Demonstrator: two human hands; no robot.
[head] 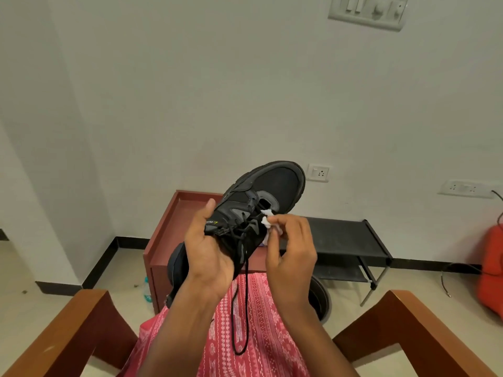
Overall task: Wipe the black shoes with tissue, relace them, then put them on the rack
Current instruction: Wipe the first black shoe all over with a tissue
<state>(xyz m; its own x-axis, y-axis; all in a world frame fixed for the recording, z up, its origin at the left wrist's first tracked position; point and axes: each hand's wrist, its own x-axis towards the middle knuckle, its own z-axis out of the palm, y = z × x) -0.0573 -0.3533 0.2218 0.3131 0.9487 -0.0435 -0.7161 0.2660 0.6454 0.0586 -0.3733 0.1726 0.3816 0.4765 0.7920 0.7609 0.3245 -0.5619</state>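
Two hands (209, 257) (292, 251), one shoe (275, 183), one tissue (266, 222)

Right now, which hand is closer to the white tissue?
Right. The right hand pinches the tissue against the laced top of the black shoe. The left hand grips the shoe's other side, not touching the tissue.

Black shoe (261, 197) in left hand (209, 257), crumpled tissue (268, 223) in right hand (292, 254) at its laces (242, 268).
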